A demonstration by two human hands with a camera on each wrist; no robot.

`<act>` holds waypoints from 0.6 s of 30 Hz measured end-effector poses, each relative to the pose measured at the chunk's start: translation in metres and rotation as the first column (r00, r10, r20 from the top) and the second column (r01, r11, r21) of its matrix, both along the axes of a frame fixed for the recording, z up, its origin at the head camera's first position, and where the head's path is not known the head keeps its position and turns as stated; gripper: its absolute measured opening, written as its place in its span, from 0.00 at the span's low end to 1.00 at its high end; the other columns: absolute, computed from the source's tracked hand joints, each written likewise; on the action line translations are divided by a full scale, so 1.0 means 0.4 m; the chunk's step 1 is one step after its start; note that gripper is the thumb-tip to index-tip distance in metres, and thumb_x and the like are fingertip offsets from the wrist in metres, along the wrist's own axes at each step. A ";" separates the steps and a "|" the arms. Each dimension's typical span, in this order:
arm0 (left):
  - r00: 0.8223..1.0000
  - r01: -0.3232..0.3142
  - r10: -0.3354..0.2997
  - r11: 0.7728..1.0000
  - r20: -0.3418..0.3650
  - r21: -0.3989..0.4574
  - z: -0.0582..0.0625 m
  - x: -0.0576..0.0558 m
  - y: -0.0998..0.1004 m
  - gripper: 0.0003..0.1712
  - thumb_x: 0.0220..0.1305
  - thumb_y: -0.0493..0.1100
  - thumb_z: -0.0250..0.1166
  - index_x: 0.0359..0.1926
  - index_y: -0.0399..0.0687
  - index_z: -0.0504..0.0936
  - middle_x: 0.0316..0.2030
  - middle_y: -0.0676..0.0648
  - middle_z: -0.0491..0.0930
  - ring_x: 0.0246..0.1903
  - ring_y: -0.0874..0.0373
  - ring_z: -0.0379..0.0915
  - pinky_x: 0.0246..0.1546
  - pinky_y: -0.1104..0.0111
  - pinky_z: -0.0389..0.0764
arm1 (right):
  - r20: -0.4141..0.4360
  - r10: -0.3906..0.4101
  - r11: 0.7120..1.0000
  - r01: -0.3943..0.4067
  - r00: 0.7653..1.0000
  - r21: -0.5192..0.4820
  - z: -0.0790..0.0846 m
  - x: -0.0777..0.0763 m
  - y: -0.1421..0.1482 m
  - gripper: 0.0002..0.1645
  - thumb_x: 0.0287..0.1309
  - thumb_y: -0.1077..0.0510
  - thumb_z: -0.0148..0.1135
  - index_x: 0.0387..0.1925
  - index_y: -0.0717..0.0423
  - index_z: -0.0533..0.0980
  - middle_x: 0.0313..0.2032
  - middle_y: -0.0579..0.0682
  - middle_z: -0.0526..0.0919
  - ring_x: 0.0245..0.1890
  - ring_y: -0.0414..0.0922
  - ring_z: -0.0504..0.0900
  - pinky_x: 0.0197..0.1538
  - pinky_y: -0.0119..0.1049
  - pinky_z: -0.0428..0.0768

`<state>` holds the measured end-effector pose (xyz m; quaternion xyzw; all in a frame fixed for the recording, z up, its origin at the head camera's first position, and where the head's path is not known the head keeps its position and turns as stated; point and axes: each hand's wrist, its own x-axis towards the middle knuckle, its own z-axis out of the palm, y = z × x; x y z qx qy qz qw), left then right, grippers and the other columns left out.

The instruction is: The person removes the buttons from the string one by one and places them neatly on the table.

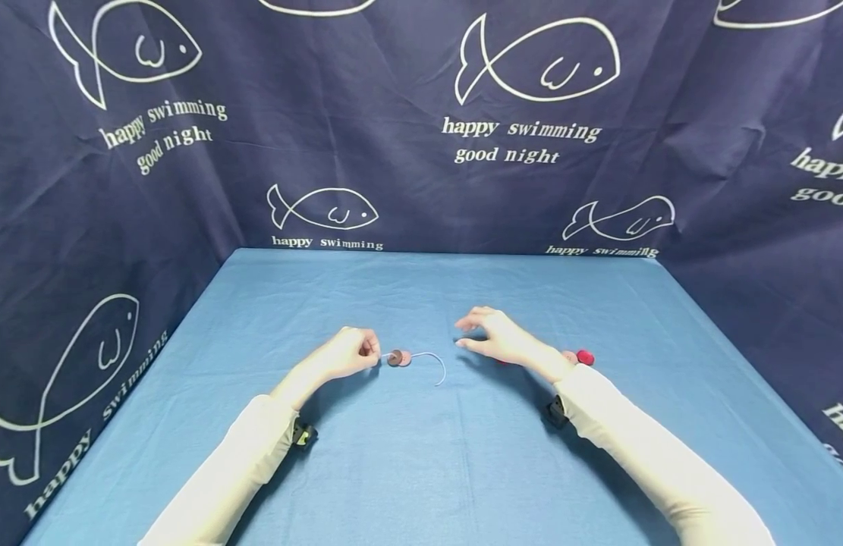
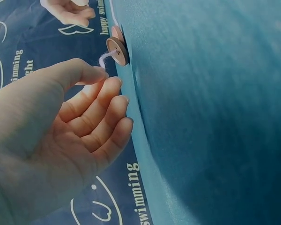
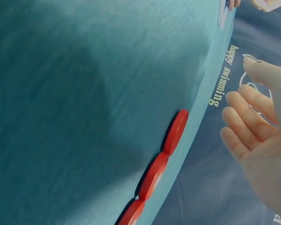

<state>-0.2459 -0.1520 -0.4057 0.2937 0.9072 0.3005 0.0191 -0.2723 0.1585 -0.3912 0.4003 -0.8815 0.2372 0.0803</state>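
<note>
My left hand pinches one end of a pale string between thumb and forefinger. The string passes through a brown button, and a pink button sits right behind it. Past the two buttons, the free length of string curves toward me on the cloth. My right hand is held over the table with fingers parted and nothing between them. Beneath its wrist, red buttons lie in a row, partly hidden by the arm in the head view.
A blue cloth covers the table. Just beyond my right wrist lie a pink button and a red button. Dark curtains printed with white fish stand behind and at both sides.
</note>
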 end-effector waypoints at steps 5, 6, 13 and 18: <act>1.000 -0.005 0.005 1.000 0.003 -0.003 0.000 0.000 0.001 0.03 0.55 0.34 0.59 0.27 0.45 0.78 0.20 0.54 0.77 0.19 0.68 0.68 0.26 0.75 0.72 | -0.001 0.016 1.000 -0.016 1.000 -0.003 -0.001 0.002 -0.017 0.18 0.53 0.57 0.66 0.44 0.63 0.80 0.35 0.54 0.81 0.39 0.49 0.80 0.45 0.43 0.77; 1.000 -0.006 0.006 1.000 0.003 -0.005 -0.001 0.000 0.002 0.03 0.55 0.34 0.59 0.27 0.45 0.78 0.20 0.54 0.77 0.19 0.68 0.68 0.26 0.74 0.72 | 0.002 0.021 1.000 -0.021 1.000 -0.005 -0.002 0.002 -0.020 0.18 0.53 0.57 0.66 0.44 0.63 0.80 0.35 0.54 0.81 0.39 0.49 0.80 0.45 0.43 0.77; 1.000 -0.008 0.008 1.000 0.010 -0.011 -0.005 -0.001 0.002 0.03 0.56 0.35 0.59 0.28 0.44 0.78 0.20 0.54 0.77 0.19 0.68 0.68 0.26 0.75 0.72 | 0.000 0.045 0.999 -0.045 0.999 -0.011 -0.009 0.001 -0.040 0.17 0.53 0.57 0.66 0.43 0.63 0.80 0.35 0.54 0.81 0.39 0.48 0.80 0.45 0.42 0.77; 1.000 -0.014 0.014 1.000 0.013 -0.013 -0.004 0.000 0.003 0.03 0.55 0.35 0.59 0.27 0.45 0.78 0.20 0.54 0.77 0.19 0.68 0.68 0.25 0.75 0.72 | -0.010 0.059 0.998 -0.059 0.998 -0.018 -0.010 0.003 -0.055 0.17 0.52 0.57 0.67 0.43 0.63 0.80 0.35 0.54 0.81 0.39 0.48 0.79 0.45 0.42 0.77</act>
